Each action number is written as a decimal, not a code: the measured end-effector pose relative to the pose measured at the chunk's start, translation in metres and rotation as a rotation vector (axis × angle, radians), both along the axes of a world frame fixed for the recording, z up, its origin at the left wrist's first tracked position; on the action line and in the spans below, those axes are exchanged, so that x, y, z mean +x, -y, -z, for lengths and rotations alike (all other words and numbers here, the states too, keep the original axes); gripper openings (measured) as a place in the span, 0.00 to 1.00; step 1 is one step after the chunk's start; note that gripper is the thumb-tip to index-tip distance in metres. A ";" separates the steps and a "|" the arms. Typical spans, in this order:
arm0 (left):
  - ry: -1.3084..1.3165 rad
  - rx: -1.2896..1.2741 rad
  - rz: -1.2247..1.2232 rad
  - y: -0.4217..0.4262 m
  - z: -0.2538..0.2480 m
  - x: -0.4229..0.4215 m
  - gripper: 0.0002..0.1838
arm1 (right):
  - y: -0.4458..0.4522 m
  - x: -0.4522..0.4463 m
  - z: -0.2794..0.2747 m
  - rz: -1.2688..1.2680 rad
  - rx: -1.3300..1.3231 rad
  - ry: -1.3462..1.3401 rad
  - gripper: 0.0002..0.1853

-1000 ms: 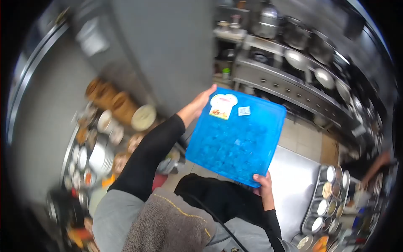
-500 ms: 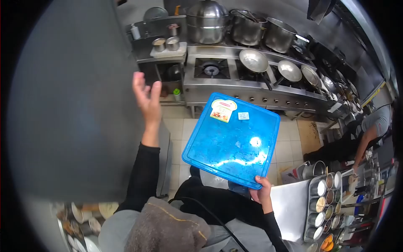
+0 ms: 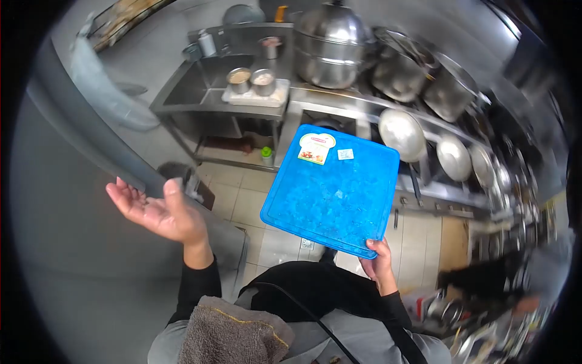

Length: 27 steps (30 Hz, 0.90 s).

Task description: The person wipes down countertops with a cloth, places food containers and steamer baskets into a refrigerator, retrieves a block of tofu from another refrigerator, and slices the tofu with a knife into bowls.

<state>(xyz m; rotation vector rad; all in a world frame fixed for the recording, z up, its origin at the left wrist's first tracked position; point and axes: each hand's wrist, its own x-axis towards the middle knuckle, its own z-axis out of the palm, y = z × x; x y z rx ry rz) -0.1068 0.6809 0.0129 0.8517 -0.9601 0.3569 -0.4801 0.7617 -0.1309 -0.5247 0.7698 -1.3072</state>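
Observation:
A blue, square plastic lid (image 3: pixel 339 194) with a label and a small white sticker tilts in front of my body. My right hand (image 3: pixel 379 258) grips its lower right corner, thumb on top and the other fingers underneath. What lies under the lid is hidden. At the left, my left hand (image 3: pixel 160 212) is held up with its palm turned upward, fingers apart and nothing in it. It appears in front of a large grey metal cabinet (image 3: pixel 91 242), near the cabinet's edge; whether it touches is unclear.
Beyond the lid runs a stove (image 3: pixel 354 106) with pans (image 3: pixel 403 134) and large pots (image 3: pixel 330 51). Left of it, a steel sink counter (image 3: pixel 188 91) bears a white tray (image 3: pixel 254 98) with small metal containers. Blurred, a person (image 3: pixel 491 276) stands at the right.
My view has swung left, bringing the cabinet's edge and sink counter into view. My left hand has lowered and moved left, its palm turning upward. The lid stays in my right hand.

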 end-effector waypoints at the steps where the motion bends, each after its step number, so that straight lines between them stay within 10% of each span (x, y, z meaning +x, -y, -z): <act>1: -0.032 -0.036 0.010 -0.012 -0.001 -0.006 0.41 | 0.022 -0.011 0.004 -0.066 -0.007 -0.017 0.37; 15: -0.301 -0.175 -0.438 -0.109 -0.014 -0.199 0.16 | 0.345 -0.036 0.010 -1.124 -0.114 0.135 0.40; 27: -0.346 -0.264 -1.163 -0.321 -0.010 -0.356 0.27 | 0.274 0.073 -0.069 -1.717 -0.051 0.415 0.38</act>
